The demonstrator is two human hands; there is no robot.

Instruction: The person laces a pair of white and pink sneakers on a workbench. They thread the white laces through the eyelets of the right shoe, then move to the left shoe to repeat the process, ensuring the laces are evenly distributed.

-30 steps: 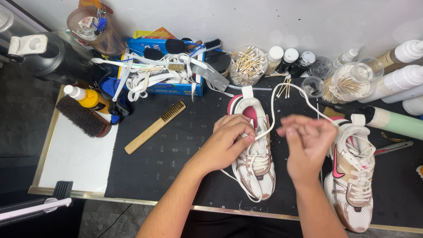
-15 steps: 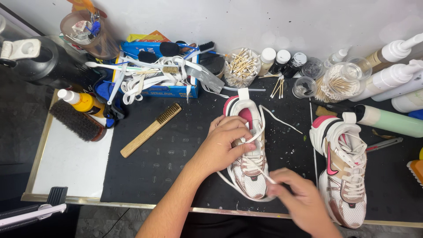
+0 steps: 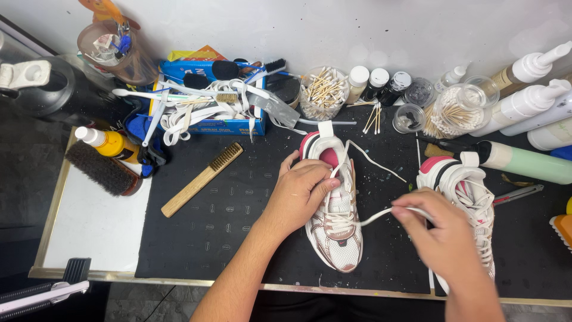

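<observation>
While the left hand point(image 3: 301, 194) presses down on the tongue of the white and pink sneaker point(image 3: 333, 206), fingers curled over it, the right hand point(image 3: 444, 235) pinches a white lace point(image 3: 372, 217) pulled taut to the right of that sneaker. A second matching sneaker point(image 3: 462, 191) lies right of it, partly under the right hand. Behind the sneaker stand a blue flat box point(image 3: 205, 95) heaped with white laces, a jar of cotton swabs point(image 3: 322, 92), and 3 small bottles point(image 3: 378, 83). A wooden brush point(image 3: 202, 179) lies left of it on the black mat point(image 3: 226, 226) covering the surface.
</observation>
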